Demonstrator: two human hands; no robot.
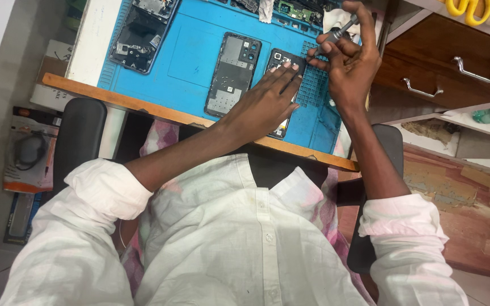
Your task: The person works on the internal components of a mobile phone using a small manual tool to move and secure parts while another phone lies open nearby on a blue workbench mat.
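At far left, on floor beside chair: packaged items (28, 148), contents hard to make out. Upper left on blue work mat (191, 54): opened phone chassis (141, 35), top cut off by frame edge. Mid-mat: phone back frame (232, 73), lying flat, fully visible, apart from both hands. Just right of it: dark phone body (282, 63), largely hidden under left hand (262, 105); left fingers spread flat, pressing down on it, not gripping. Further right: right hand (351, 62), fingers closed around thin metal screwdriver (341, 31); tip hidden behind fingertips near phone's upper edge. Circuit boards (293, 10) along mat's top edge, cut off. At right: wooden drawers (443, 68) with metal handles; yellow scissors (469, 8) above, partly cropped.
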